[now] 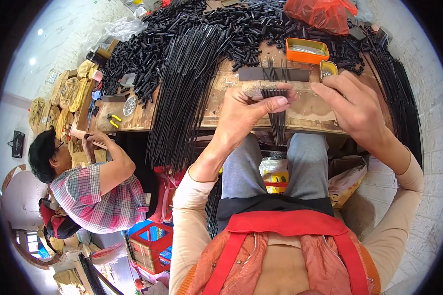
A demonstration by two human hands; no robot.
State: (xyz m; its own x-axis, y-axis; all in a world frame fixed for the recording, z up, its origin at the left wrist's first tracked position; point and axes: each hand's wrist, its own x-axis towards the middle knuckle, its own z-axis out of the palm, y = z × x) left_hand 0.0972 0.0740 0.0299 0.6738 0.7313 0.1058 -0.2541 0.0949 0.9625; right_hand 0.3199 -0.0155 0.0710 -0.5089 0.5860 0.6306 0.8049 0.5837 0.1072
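My left hand (243, 109) is closed around a small row of thin black rods (278, 129), thumb across them, above the table's near edge. A tan wrap (253, 88) covers one of its fingers. The rods stick out past the hand at both ends. At the right, my right hand (353, 105) pinches a thin, pale needle-like piece (302, 90) that reaches toward the rods; whether its tip touches or enters them is too small to tell. Just beyond my left hand lies a dark grey bar (248, 74) on the wooden table (216, 115).
Black rod bundles (184, 93) overhang the table at left and right. Behind lie a heap of short black tubes (251, 34), an orange box (307, 51), a small yellow tin (328, 69) and a red bag (320, 17). Yellow-handled cutters (114, 121) lie left, near a seated co-worker (98, 191).
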